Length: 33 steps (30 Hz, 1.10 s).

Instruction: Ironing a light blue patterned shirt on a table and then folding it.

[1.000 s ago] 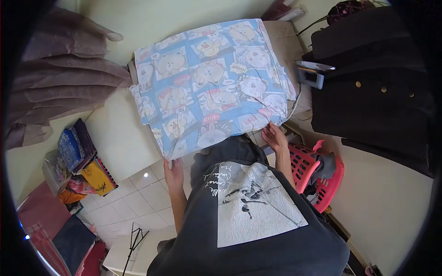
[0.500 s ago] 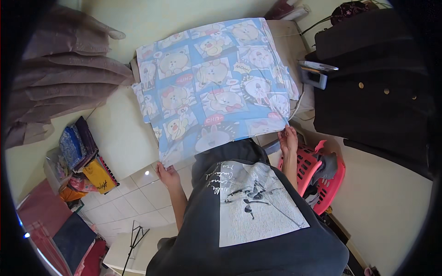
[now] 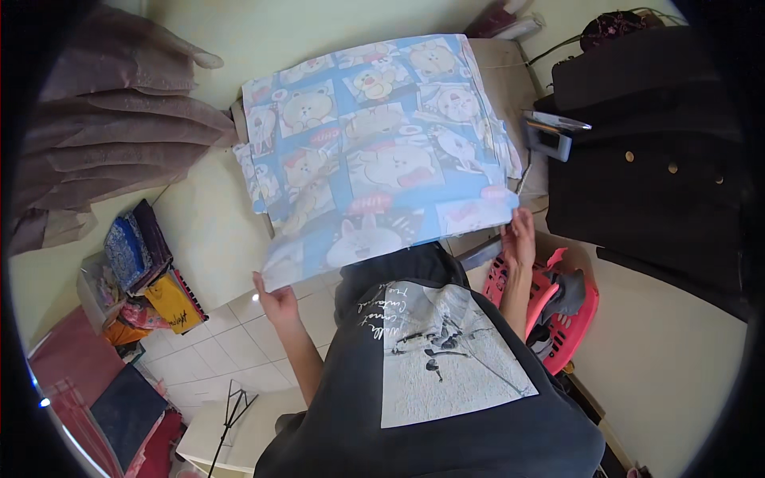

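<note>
Cream table under cartoon-print sheet, mostly spread; near edge lifted, left hand and right hand each pinching a near corner, still unsmoothed.

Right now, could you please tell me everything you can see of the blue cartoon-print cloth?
The cloth is a thin, soft-looking sheet, pale blue, printed in square panels with cartoon bears, a rabbit and a chick. It lies spread mostly flat over a beige table, its far layers folded into a stack with edges showing at the sides. The near edge is lifted off the table: the left hand pinches its near left corner and the right hand grips its near right corner. A few soft creases run across it.
</note>
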Tool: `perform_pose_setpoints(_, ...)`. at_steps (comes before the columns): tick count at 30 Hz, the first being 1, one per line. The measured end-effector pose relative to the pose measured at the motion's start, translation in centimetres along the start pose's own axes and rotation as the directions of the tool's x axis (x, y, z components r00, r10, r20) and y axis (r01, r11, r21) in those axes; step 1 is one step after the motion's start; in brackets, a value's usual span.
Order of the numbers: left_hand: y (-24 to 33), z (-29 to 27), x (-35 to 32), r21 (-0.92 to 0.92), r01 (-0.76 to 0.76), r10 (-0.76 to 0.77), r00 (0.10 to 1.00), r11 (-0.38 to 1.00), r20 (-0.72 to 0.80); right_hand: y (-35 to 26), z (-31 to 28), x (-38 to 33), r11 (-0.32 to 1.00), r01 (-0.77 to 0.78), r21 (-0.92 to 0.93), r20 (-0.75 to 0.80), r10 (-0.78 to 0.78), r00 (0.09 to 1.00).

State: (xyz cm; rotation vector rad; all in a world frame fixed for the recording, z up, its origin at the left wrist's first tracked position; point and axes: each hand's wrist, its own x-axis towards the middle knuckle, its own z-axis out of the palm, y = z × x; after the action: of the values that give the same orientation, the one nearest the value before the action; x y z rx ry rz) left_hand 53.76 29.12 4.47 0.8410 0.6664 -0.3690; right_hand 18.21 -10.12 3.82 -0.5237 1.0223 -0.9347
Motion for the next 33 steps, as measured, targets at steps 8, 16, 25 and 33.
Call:
perform_pose_setpoints(8,-7.2,-12.2,2.1,0.599,-0.277,0.337,0.942,0.751,0.014,5.9,-4.9,-0.4,0.985,-0.164,-0.062,-0.283,0.14,0.949)
perform_pose_setpoints(16,-5.2,-6.7,-0.1,0.502,0.037,0.016,0.995,0.864,-0.101,5.3,-4.5,1.1,0.989,-0.133,-0.059,-0.159,0.122,0.98)
perform_pose_setpoints(25,-3.7,-5.6,0.5,0.434,0.05,-0.065,0.998,0.9,0.018,6.6,-9.5,4.7,0.825,0.145,-0.546,-0.145,-0.263,0.954)
perform_pose_setpoints(33,-2.6,-7.4,0.8,0.652,0.05,-0.143,0.986,0.757,0.09,3.9,-10.5,3.7,0.863,0.025,-0.505,-0.181,-0.135,0.974)
